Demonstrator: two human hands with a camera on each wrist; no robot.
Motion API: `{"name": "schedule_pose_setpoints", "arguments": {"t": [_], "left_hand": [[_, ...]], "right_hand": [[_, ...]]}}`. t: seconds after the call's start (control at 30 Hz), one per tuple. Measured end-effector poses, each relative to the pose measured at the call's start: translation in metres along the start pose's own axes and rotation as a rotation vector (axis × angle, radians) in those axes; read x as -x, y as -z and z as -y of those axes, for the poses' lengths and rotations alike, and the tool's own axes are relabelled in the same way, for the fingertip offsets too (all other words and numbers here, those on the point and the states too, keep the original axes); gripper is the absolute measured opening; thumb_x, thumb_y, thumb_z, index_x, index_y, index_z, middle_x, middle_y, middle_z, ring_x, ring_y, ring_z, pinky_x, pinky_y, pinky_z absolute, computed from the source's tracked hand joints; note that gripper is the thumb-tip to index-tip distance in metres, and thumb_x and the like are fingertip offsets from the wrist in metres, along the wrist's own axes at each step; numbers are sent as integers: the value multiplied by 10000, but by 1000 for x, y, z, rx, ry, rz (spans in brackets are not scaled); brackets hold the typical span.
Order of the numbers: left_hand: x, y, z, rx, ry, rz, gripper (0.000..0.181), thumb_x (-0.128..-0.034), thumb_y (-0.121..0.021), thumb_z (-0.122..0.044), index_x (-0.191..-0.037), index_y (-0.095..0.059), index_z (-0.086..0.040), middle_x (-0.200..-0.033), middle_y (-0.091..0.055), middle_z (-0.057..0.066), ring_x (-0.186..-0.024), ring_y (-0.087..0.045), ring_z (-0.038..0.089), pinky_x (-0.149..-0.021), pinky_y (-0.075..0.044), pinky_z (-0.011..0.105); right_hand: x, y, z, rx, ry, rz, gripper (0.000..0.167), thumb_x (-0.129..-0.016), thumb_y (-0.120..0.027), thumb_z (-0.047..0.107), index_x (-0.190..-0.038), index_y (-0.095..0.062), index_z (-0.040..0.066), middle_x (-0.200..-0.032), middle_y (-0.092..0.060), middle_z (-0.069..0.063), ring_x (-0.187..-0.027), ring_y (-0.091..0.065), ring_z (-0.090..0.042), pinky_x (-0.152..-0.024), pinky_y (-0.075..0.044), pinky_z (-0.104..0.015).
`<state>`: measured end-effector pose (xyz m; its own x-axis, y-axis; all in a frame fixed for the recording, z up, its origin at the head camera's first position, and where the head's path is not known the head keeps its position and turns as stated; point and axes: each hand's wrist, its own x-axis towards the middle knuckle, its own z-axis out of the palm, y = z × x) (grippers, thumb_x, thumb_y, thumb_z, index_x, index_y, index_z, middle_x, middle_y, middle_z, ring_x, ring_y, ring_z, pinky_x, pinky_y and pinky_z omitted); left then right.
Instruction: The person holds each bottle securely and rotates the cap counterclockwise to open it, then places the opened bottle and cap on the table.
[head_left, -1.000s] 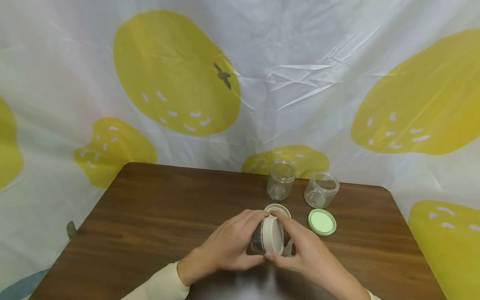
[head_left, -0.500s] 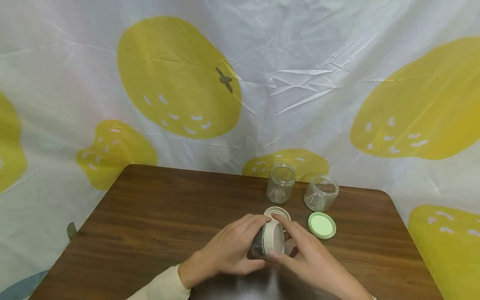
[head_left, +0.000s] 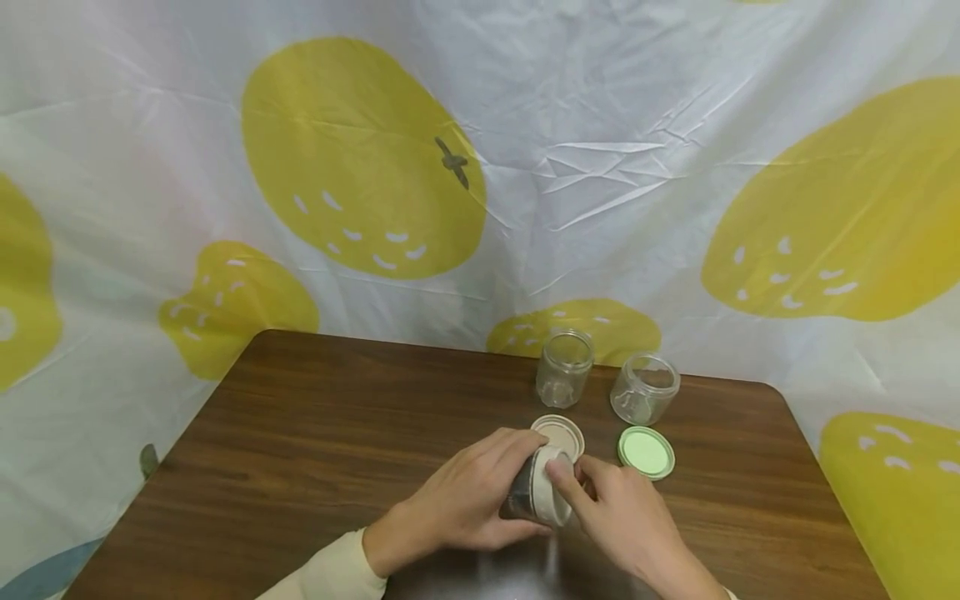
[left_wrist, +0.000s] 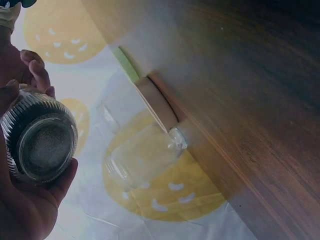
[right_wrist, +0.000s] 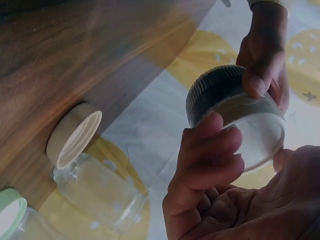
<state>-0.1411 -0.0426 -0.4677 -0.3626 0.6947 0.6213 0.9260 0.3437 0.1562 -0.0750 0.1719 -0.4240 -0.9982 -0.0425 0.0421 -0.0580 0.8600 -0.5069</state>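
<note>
A ribbed glass jar point(left_wrist: 47, 145), dark inside, is held tilted above the table by my left hand point(head_left: 461, 492). Its off-white lid point(right_wrist: 260, 140) faces my right hand point(head_left: 622, 508). In the head view the right thumb lies across the lid's face while the fingers curl near its rim. The right wrist view has those curled fingertips against the lid's side. From the left wrist, the jar's round base shows. Behind the jar lies a loose beige lid point(head_left: 561, 435), inner side up, partly covered by the left fingers.
Two clear open jars, a taller one point(head_left: 564, 371) and a wider one point(head_left: 645, 390), stand near the table's back edge. A green lid point(head_left: 647, 452) lies in front of the wider jar. A fruit-print cloth point(head_left: 585, 242) hangs behind the brown table point(head_left: 322, 417).
My right fingers have shifted from spanning the lid's rim to a curled position at its right side, and the thumb has moved up onto its face. The left hand keeps its grip.
</note>
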Motion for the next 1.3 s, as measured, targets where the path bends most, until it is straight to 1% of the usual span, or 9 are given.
{"name": "schedule_pose_setpoints", "arguments": {"t": [0.17,0.33,0.63,0.8,0.93,1.03,1.13,1.23,1.3], "left_hand": [[1,-1,1,-1,6,3,892,-780,-878,-559,-1417,-525,-44,-1322,-637,28,-1209,-634,127,-1067,-533,255],[3,-1,3,18,33,16,891,-778,-879,-567,-1420,-534,-55,-1346,-635,14,-1212,-630,111,-1040,-543,251],[6,-1,6,30,68,41,866,-810,-853,-563,-1444,-527,-72,-1363,-633,11,-1228,-627,108,-1036,-547,252],[7,-1,8,53,99,55,886,-803,-863,-558,-1466,-510,-88,-1372,-632,4,-1239,-623,103,-1040,-547,254],[7,-1,8,55,109,46,893,-814,-842,-597,-1473,-504,-97,-1368,-630,-11,-1232,-620,92,-1034,-547,250],[7,0,9,53,106,30,889,-817,-834,-613,-1462,-511,-93,-1356,-633,-13,-1218,-624,91,-1027,-549,253],[7,1,9,60,109,24,872,-800,-861,-568,-1442,-521,-86,-1348,-634,-6,-1207,-628,97,-1024,-550,256],[7,2,9,67,117,31,872,-782,-884,-538,-1436,-524,-87,-1358,-628,-4,-1207,-624,96,-1023,-547,252],[7,3,8,67,118,34,876,-774,-891,-537,-1434,-525,-92,-1362,-625,-7,-1211,-622,95,-1030,-543,251]], "right_hand": [[-1,-2,-4,-58,105,-17,367,-1026,-625,525,-774,-573,264,-591,-472,163,-521,-411,13,-509,-357,-210],[-1,-3,-11,-158,246,-20,239,-975,-730,466,-1007,-620,256,-719,-582,186,-606,-526,35,-561,-449,-192],[-1,-5,-19,-166,425,-52,646,-886,-835,298,-1448,-555,147,-1087,-641,97,-830,-637,-8,-629,-535,-199],[-1,-5,-18,-161,506,-70,824,-812,-869,201,-1542,-488,190,-1175,-599,92,-882,-654,-16,-702,-559,-213],[0,-4,-17,-139,563,-105,895,-802,-887,207,-1582,-449,226,-1250,-585,91,-895,-621,-26,-765,-576,-258],[1,-3,-16,-156,537,-94,973,-829,-900,285,-1635,-355,257,-1316,-576,79,-960,-616,-44,-777,-574,-262],[1,-3,-14,-184,433,-80,966,-890,-854,353,-1663,-284,252,-1340,-590,36,-1012,-640,-57,-743,-565,-247],[0,-2,-8,-149,275,-82,725,-984,-735,423,-1598,-404,227,-1230,-678,34,-934,-674,-31,-704,-547,-247],[-3,1,-4,-88,163,-72,500,-1027,-641,500,-1433,-586,213,-1008,-722,86,-796,-660,-10,-654,-515,-264]]}}
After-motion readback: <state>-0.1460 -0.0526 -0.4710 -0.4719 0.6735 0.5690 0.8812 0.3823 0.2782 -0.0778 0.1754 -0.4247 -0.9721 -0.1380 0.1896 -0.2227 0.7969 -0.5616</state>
